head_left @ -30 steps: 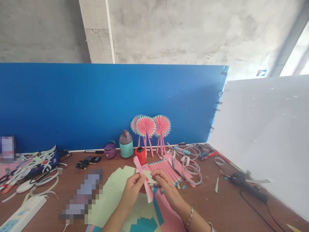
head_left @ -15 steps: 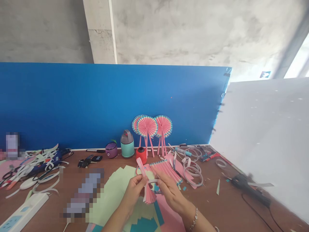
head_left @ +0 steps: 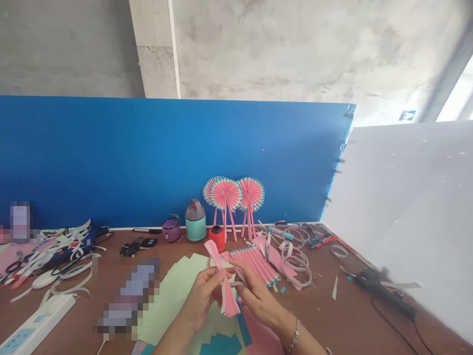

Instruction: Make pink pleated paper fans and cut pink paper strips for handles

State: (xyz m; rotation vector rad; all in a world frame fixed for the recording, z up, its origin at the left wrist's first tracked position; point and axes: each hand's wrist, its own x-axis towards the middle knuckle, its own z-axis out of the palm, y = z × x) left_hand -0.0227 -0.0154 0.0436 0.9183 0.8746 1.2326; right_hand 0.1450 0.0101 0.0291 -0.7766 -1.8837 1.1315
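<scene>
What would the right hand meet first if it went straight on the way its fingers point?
Most likely the pleated pink paper in the left hand; depth is unclear, so the right hand may already be touching it.

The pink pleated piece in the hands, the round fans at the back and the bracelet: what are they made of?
Pleated piece: looks like matte paper, given its thin, crisp folds.
Round fans: probably similar matte paper, with creases radiating from their centres.
Bracelet: perhaps polished metal, as it glints silvery, though it's small here.
</scene>
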